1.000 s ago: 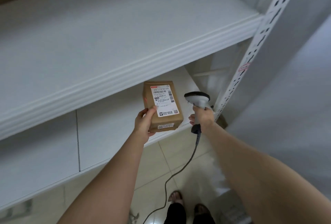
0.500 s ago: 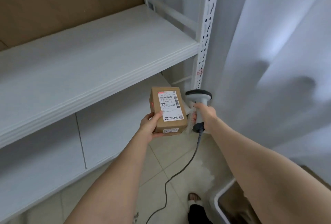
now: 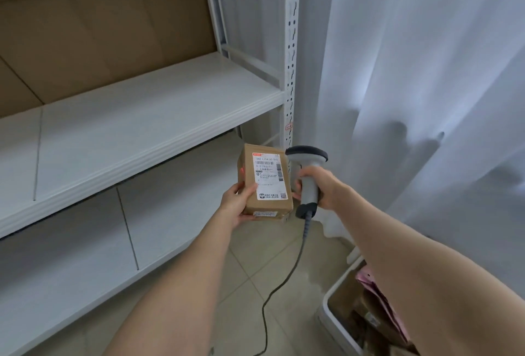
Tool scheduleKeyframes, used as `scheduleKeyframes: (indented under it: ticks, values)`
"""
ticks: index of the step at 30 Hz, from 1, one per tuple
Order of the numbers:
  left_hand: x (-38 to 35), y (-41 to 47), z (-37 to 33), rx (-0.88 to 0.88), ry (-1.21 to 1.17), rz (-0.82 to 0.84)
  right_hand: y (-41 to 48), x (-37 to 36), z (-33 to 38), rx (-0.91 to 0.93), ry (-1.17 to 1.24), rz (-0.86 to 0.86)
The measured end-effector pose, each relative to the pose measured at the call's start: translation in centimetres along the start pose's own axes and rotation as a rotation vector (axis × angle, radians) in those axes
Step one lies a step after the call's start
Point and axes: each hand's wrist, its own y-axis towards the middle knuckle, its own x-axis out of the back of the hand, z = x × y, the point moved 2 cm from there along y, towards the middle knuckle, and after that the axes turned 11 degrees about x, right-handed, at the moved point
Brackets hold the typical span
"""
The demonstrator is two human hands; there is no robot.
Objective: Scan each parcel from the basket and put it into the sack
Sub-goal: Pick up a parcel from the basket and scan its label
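Observation:
A small brown cardboard parcel with a white shipping label faces me, held from below by my left hand. Right beside it, my right hand grips the handle of a grey barcode scanner, whose head points at the parcel's right edge. A faint red spot shows on the parcel's left side. The white basket stands at the bottom right with several brown and pink parcels inside, partly hidden by my right arm. No sack is in view.
A white metal shelving unit fills the left, with large cardboard boxes on its upper level and an upright post. White curtains hang on the right. The scanner's cable trails down over the tiled floor.
The view has swung to the right, bringing the curtain and the basket into sight. The parcel and scanner have closed in on each other and stay in the same hands.

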Motion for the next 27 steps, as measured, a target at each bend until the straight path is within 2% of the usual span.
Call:
scheduleKeyframes:
  ticks: [6,17,27]
  values:
    - [-1.5,-2.4,0.6,-0.016,0.010,-0.008,-2.9,0.0,1.0,0.051,-0.160,-0.022]
    - [-2.9,-4.0,2.3,-0.021,0.005,-0.025,-6.5,1.6,1.6,0.049,-0.207,0.059]
    - [-4.2,-4.5,2.6,-0.020,-0.008,-0.034,-7.4,1.8,2.3,0.013,-0.259,0.044]
